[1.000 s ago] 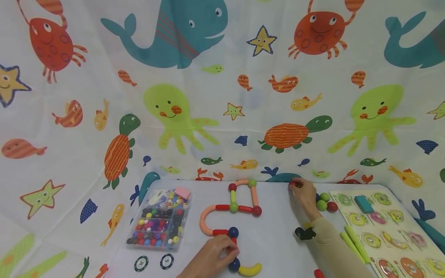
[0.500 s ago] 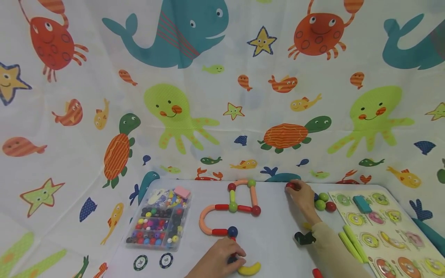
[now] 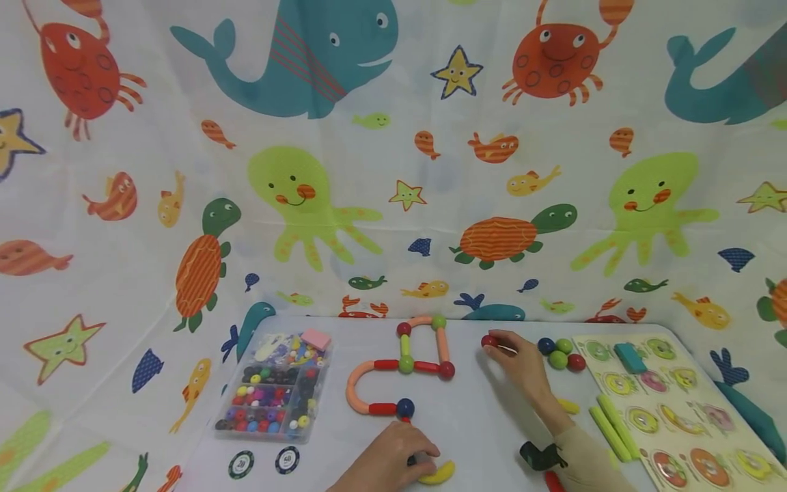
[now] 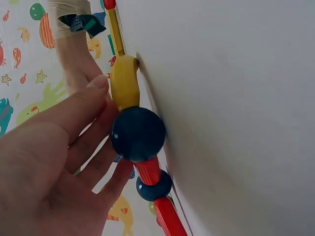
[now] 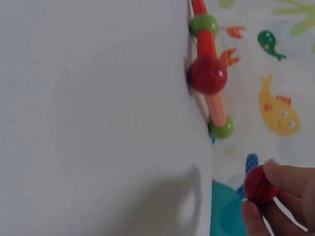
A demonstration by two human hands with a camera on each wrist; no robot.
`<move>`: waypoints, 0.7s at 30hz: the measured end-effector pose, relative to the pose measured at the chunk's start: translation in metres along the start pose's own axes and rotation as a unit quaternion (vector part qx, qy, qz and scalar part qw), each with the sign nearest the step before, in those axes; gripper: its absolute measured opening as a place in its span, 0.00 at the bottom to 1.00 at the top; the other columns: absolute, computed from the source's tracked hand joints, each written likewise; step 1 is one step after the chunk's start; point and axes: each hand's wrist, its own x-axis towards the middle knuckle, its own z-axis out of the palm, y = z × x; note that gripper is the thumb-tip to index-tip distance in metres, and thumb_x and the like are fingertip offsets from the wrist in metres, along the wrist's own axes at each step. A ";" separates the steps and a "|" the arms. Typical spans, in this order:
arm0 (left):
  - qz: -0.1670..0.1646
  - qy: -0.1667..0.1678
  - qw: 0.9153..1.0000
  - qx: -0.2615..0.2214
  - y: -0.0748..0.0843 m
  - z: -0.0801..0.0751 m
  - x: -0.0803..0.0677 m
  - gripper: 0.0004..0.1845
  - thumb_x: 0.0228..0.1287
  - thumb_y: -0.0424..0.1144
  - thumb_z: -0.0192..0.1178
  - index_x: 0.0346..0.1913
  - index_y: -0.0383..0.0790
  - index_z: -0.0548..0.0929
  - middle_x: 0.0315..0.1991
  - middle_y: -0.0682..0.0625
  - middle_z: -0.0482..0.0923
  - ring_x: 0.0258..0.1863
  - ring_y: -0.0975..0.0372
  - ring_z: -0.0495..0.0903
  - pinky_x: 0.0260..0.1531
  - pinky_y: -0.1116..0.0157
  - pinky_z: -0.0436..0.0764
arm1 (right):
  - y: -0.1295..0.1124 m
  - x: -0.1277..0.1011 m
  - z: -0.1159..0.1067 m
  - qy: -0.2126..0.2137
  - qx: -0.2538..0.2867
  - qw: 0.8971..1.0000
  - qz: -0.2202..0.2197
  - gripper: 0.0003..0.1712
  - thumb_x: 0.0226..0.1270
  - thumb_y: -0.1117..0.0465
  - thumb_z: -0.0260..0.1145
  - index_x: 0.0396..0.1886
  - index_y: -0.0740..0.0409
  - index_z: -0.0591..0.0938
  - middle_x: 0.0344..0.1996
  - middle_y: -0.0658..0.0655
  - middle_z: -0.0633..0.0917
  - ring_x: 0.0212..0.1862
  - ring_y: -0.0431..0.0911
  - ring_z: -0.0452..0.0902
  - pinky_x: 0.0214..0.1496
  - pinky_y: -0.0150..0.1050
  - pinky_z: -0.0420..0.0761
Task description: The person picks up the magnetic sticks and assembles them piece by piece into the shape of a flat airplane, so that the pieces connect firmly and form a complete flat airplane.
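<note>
A chain of coloured rods and balls [image 3: 402,365] lies on the white table [image 3: 473,417]. My left hand [image 3: 424,456] holds its near end, fingers round the dark blue ball [image 4: 138,133] beside the yellow curved piece [image 3: 438,473]. In the left wrist view a red rod [image 4: 147,169] links that ball to a second blue ball [image 4: 154,184], and a fingertip touches the yellow curved piece [image 4: 124,83]. My right hand [image 3: 494,345] pinches a small red ball [image 3: 488,340] just right of the chain. The right wrist view shows the red ball [image 5: 260,184] between fingertips.
A clear bead box [image 3: 273,389] and two poker chips [image 3: 241,465] sit at the left. Loose balls [image 3: 559,355], green sticks [image 3: 605,420], a yellow piece [image 3: 568,406] and a puzzle board [image 3: 695,417] lie at the right. A sea-animal curtain [image 3: 393,171] backs the table.
My right hand has carried the red ball left and nearer, away from the table's far edge. My left hand has slid down over the lower blue ball.
</note>
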 end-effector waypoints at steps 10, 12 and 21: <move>-0.045 -0.052 0.998 0.003 0.008 0.004 0.006 0.15 0.63 0.52 0.69 0.52 0.57 0.88 0.41 0.70 0.84 0.41 0.77 0.75 0.47 0.72 0.79 | -0.004 -0.044 0.013 -0.052 0.026 0.998 0.029 0.24 0.67 0.59 0.72 0.62 0.52 0.82 0.57 0.54 0.85 0.62 0.51 0.79 0.59 0.38 0.81; -0.060 -0.066 0.996 -0.006 0.010 0.004 0.007 0.14 0.63 0.51 0.69 0.51 0.58 0.88 0.40 0.70 0.84 0.39 0.77 0.74 0.46 0.73 0.79 | -0.006 -0.052 0.015 -0.059 0.027 0.997 0.041 0.24 0.65 0.58 0.73 0.61 0.51 0.83 0.55 0.52 0.86 0.60 0.49 0.80 0.58 0.37 0.82; -0.082 -0.089 0.993 -0.014 0.015 0.009 0.010 0.11 0.64 0.47 0.69 0.49 0.55 0.88 0.36 0.68 0.82 0.33 0.77 0.73 0.42 0.76 0.79 | -0.002 -0.084 0.023 -0.148 0.050 0.986 0.052 0.27 0.60 0.51 0.76 0.59 0.50 0.84 0.53 0.51 0.85 0.56 0.47 0.81 0.55 0.36 0.83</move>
